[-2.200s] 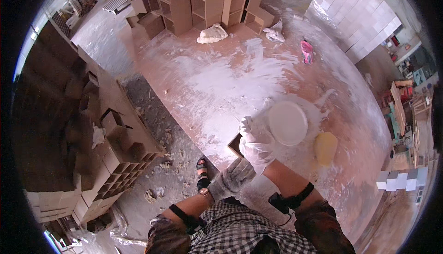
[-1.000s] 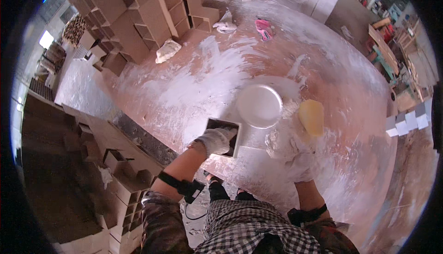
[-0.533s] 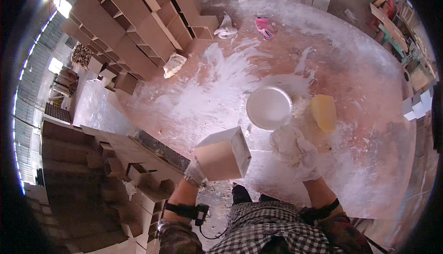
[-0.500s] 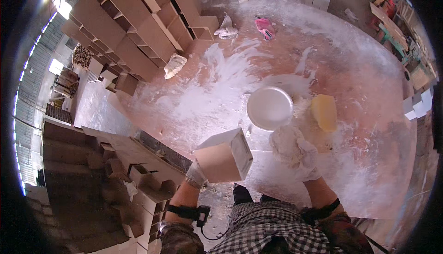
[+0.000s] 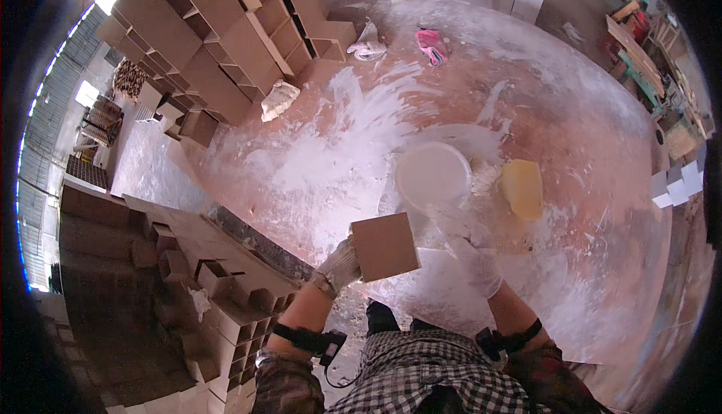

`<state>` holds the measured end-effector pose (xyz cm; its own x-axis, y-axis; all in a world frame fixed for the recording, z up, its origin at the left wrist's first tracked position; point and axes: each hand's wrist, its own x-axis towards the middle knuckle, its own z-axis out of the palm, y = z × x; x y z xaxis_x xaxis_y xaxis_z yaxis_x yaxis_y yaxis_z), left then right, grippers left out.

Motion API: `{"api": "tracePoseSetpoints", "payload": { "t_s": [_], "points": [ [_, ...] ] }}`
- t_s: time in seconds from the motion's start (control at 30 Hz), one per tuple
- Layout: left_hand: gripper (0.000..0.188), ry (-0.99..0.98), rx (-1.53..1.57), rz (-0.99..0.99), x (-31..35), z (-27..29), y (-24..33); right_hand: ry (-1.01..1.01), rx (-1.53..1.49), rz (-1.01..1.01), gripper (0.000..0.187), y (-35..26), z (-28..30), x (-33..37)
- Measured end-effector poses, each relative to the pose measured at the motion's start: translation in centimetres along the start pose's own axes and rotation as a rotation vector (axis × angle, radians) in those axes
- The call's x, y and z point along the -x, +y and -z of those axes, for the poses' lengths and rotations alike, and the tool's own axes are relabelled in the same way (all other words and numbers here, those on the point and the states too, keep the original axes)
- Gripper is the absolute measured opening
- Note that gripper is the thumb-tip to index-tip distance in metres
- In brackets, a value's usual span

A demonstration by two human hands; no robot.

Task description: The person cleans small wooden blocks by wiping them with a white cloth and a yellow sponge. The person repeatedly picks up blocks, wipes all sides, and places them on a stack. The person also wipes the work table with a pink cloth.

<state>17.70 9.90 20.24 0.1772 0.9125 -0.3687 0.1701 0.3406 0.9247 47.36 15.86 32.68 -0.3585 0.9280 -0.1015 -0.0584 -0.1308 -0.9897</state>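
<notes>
My left hand (image 5: 341, 265), in a pale knit glove, is closed on the left side of a brown square-faced box (image 5: 385, 246), holding it above the near edge of the table. One plain brown face of the box is turned up; its other sides are hidden. My right hand (image 5: 475, 263), in a whitish glove, reaches to the near rim of a round white bowl (image 5: 432, 175). Its fingers are pale and smeared against the white surface, so I cannot make out what they hold. A yellow block (image 5: 522, 189), like a sponge, lies right of the bowl.
White smears cover the reddish table (image 5: 594, 263). A pink cloth (image 5: 432, 46), a white plastic bag (image 5: 368, 42) and a crumpled whitish bag (image 5: 280, 100) lie toward the back. Brown boxes (image 5: 218, 34) are stacked at the far left; more boxes (image 5: 226, 282) stand at the near left.
My left hand has moved right and turned the box, so a plain brown face now shows. My right hand has shifted left toward the bowl; the whitish lump at it is no longer distinct.
</notes>
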Motion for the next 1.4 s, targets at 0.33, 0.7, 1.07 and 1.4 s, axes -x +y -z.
{"api": "tracePoseSetpoints", "payload": {
  "t_s": [0.33, 0.7, 1.07, 1.4],
  "points": [
    [0.04, -0.015, -0.828, -0.155, -1.4, -3.1, 1.5, -0.185, -0.554, 0.039, 0.035, -0.9, 0.2, -1.2],
    [0.045, -0.112, -0.9, -0.176, -2.2, -3.7, 0.4, -0.425, 0.889, 0.865, 0.046, 4.7, -3.1, 1.0],
    [0.044, -0.098, -0.106, -0.114, -3.9, -4.3, -5.8, -0.363, 0.822, 0.84, 0.048, 6.7, -1.9, -0.3],
    [0.034, 0.011, -0.298, 0.027, -5.4, -4.2, -8.4, -0.408, 0.443, 0.458, 0.033, 6.5, -2.0, -5.5]
  ]
}}
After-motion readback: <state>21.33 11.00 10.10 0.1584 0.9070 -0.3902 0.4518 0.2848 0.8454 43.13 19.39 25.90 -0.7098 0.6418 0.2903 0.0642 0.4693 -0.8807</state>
